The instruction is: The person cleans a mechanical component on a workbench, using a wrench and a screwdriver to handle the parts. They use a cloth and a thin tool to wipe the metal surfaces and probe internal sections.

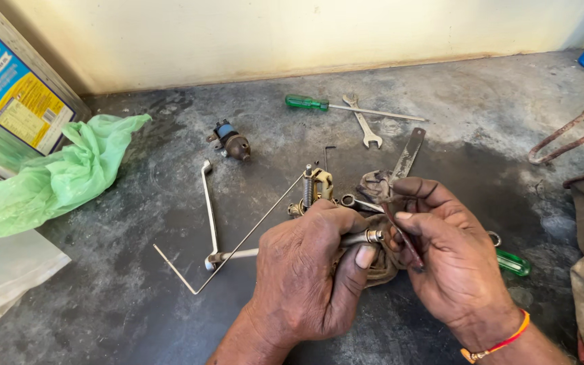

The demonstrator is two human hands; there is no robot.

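My left hand [312, 270] grips a small metal part with a threaded shaft [366, 237], wrapped partly in a dirty rag [381, 260]. My right hand [451, 253] pinches a thin dark tool [403, 236] and points it at the shaft's end. Just beyond my hands lies a greasy metal assembly with a spring [313, 186], with thin bent rods [238, 243] running out to the left. A ring spanner head [349, 201] shows beside it.
On the grey concrete floor lie a green-handled screwdriver [332, 106], an open-ended spanner [365, 125], a flat metal strip [408, 154], a small motor-like part [231, 143] and another green handle [514, 262]. A green plastic bag [55, 177] and a tin [8, 101] sit left.
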